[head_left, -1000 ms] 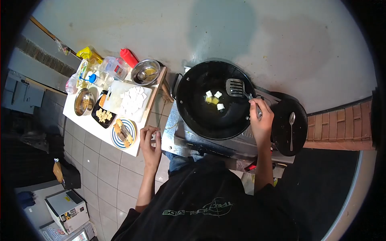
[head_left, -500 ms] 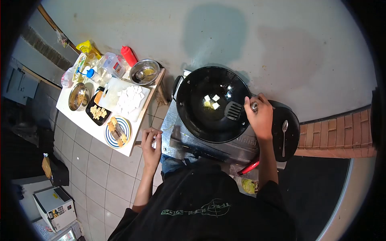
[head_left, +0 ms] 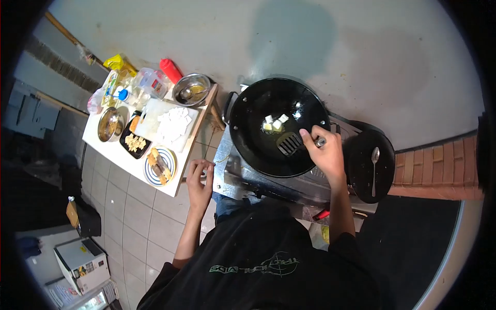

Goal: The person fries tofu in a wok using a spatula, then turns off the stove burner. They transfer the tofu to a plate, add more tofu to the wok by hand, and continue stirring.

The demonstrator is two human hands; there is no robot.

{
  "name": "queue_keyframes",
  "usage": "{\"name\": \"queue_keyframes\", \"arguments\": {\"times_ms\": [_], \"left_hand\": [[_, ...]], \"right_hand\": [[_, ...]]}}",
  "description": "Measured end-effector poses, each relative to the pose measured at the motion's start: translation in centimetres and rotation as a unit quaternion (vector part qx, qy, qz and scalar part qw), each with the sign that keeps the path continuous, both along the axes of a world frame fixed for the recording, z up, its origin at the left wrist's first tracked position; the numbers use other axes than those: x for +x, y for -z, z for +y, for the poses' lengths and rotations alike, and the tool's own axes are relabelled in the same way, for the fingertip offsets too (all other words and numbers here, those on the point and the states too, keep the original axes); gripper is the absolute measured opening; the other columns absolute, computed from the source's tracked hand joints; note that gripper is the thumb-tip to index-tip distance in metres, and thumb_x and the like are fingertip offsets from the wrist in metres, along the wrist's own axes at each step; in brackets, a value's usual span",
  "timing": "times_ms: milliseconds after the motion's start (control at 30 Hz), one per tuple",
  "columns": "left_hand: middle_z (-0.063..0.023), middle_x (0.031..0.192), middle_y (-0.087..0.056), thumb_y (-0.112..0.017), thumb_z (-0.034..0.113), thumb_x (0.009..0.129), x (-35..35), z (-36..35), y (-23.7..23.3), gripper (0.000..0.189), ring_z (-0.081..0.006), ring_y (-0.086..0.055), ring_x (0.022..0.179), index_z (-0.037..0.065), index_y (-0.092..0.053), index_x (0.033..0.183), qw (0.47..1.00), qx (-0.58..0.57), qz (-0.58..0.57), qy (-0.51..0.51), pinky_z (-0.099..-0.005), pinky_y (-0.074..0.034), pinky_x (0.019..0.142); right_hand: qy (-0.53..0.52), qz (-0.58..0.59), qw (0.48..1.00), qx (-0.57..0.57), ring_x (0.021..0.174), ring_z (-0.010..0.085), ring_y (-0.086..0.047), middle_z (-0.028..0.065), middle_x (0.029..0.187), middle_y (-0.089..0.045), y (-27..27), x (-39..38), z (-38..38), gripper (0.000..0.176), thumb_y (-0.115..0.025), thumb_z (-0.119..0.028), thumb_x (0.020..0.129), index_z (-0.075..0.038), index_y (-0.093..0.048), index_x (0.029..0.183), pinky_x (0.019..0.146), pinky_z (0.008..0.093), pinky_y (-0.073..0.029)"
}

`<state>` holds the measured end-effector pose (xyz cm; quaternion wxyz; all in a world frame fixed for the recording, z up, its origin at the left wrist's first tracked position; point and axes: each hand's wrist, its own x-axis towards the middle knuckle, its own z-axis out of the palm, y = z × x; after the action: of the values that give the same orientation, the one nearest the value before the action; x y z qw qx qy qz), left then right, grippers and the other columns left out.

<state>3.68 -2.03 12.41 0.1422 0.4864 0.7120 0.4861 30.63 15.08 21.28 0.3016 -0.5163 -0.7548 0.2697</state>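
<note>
**Cubes just beyond the spatula blade, right hand much the nearer**

The right hand [head_left: 326,157] is closed around the handle of the slotted spatula [head_left: 282,139], the handle's end poking up out of the fist. The blade lies to the left of that hand, low in the near part of the wok [head_left: 253,150]. From the grip, the pale cubes [head_left: 277,124] sit to the left and farther from the body, bunched in a little oil near the middle of the wok. They are just past the blade's far edge; whether it touches any of them, I cannot tell. The handle runs at a slant from the fist down to the blade, looking short from above.

The left hand [head_left: 200,178] is outside the wok, near the front left corner of the stove [head_left: 222,183]. Its fingers curl toward the thumb, and I cannot tell if they pinch anything.

More white pieces [head_left: 173,124] lie on a cutting board [head_left: 150,121] on the table [head_left: 126,163] at the left. Right of the right hand, a spoon [head_left: 374,170] rests on a dark round surface [head_left: 361,178].
</note>
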Motion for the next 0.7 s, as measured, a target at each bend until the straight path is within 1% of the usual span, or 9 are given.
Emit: {"name": "queue_keyframes", "arguments": {"times_ms": [67, 133, 167, 200, 300, 333, 400, 467, 700], "left_hand": [[-0.0102, 0.090, -0.058, -0.062, 0.003, 0.090, -1.6, -0.1, 0.2, 0.006, -0.0203, -0.058, 0.082, -0.002, -0.063, 0.090, 0.999, -0.003, 0.022, -0.025, -0.0310, -0.045, 0.071], [-0.0090, 0.087, -0.059, -0.063, 0.008, 0.091, -3.7, -0.4, 0.4, 0.010, -0.0192, -0.058, 0.079, -0.002, -0.064, 0.091, 0.997, 0.007, 0.039, -0.066, -0.0302, -0.045, 0.070], [-0.0088, 0.087, -0.060, -0.064, 0.009, 0.091, -5.0, -0.7, 0.5, 0.011, -0.0188, -0.058, 0.077, -0.001, -0.065, 0.091, 0.995, -0.007, 0.053, -0.088, -0.0300, -0.046, 0.069], [-0.0087, 0.088, -0.060, -0.064, 0.011, 0.091, -6.5, -0.9, 0.7, 0.012, -0.0183, -0.058, 0.076, -0.001, -0.065, 0.092, 0.992, -0.021, 0.067, -0.107, -0.0298, -0.046, 0.068], [-0.0087, 0.089, -0.062, -0.066, 0.013, 0.090, -11.5, -1.3, 2.9, 0.012, -0.0174, -0.058, 0.071, 0.001, -0.066, 0.092, 0.986, -0.052, 0.079, -0.135, -0.0304, -0.046, 0.063], [-0.0072, 0.095, -0.063, -0.066, 0.018, 0.091, -13.4, -1.3, 3.7, 0.019, -0.0157, -0.060, 0.075, 0.001, -0.064, 0.100, 0.984, -0.085, 0.074, -0.134, -0.0284, -0.047, 0.066], [-0.0079, 0.095, -0.063, -0.066, 0.017, 0.090, -16.8, -0.7, 5.9, 0.020, -0.0161, -0.061, 0.076, 0.001, -0.064, 0.103, 0.985, -0.096, 0.050, -0.137, -0.0282, -0.049, 0.066], [-0.0117, 0.100, -0.062, -0.070, 0.015, 0.086, -19.6, 0.5, 6.7, 0.025, -0.0204, -0.063, 0.081, 0.000, -0.063, 0.105, 0.986, -0.111, 0.059, -0.106, -0.0307, -0.052, 0.072], [-0.0172, 0.110, -0.059, -0.073, 0.010, 0.079, -26.3, 6.6, 11.3, 0.036, -0.0329, -0.063, 0.095, 0.005, -0.060, 0.113, 0.986, -0.123, 0.108, 0.007, -0.0387, -0.053, 0.082]], "right_hand": [[-0.016, 0.060, 0.998, 0.006, 0.047, 0.0106, -0.032, 0.0111, 0.050, -0.042, 1.3, 0.2, 0.0, 0.041, -0.070, -0.021, 0.089, 0.001, -0.048, 0.063, 0.046, 0.0313, -0.031], [0.020, 0.077, 0.995, -0.054, 0.045, 0.0072, -0.039, 0.0088, 0.052, -0.052, 1.0, 0.1, -0.4, 0.040, -0.068, -0.022, 0.091, 0.001, -0.051, 0.063, 0.045, 0.0284, -0.034], [0.054, 0.114, 0.979, -0.159, 0.044, 0.0069, -0.050, 0.0068, 0.059, -0.063, -0.2, 0.0, -1.0, 0.039, -0.067, -0.025, 0.093, 0.001, -0.056, 0.066, 0.043, 0.0257, -0.038], [0.050, 0.108, 0.978, -0.168, 0.046, 0.0092, -0.058, 0.0082, 0.065, -0.067, -0.2, 0.3, -1.0, 0.040, -0.064, -0.030, 0.094, 0.002, -0.061, 0.070, 0.043, 0.0243, -0.042], [0.072, 0.108, 0.978, -0.162, 0.047, 0.0096, -0.058, 0.0091, 0.068, -0.068, -0.1, 0.6, -1.5, 0.043, -0.063, -0.034, 0.094, 0.004, -0.063, 0.074, 0.044, 0.0241, -0.044], [0.097, 0.108, 0.975, -0.167, 0.049, 0.0094, -0.059, 0.0084, 0.069, -0.068, -0.1, 0.6, -1.8, 0.042, -0.063, -0.034, 0.095, 0.004, -0.064, 0.074, 0.045, 0.0238, -0.044], [0.120, 0.146, 0.970, -0.150, 0.050, 0.0091, -0.058, 0.0075, 0.069, -0.067, 0.0, 0.6, -2.4, 0.042, -0.063, -0.034, 0.095, 0.003, -0.064, 0.076, 0.046, 0.0231, -0.044], [0.153, 0.198, 0.959, -0.135, 0.051, 0.0084, -0.057, 0.0047, 0.067, -0.065, -0.5, 0.4, -3.2, 0.039, -0.064, -0.034, 0.095, 0.002, -0.066, 0.079, 0.046, 0.0221, -0.041], [0.236, 0.183, 0.954, -0.017, 0.048, 0.0071, -0.051, 0.0049, 0.066, -0.062, -1.2, -1.1, -5.1, 0.040, -0.057, -0.029, 0.099, 0.004, -0.063, 0.077, 0.045, 0.0229, -0.037]]}}
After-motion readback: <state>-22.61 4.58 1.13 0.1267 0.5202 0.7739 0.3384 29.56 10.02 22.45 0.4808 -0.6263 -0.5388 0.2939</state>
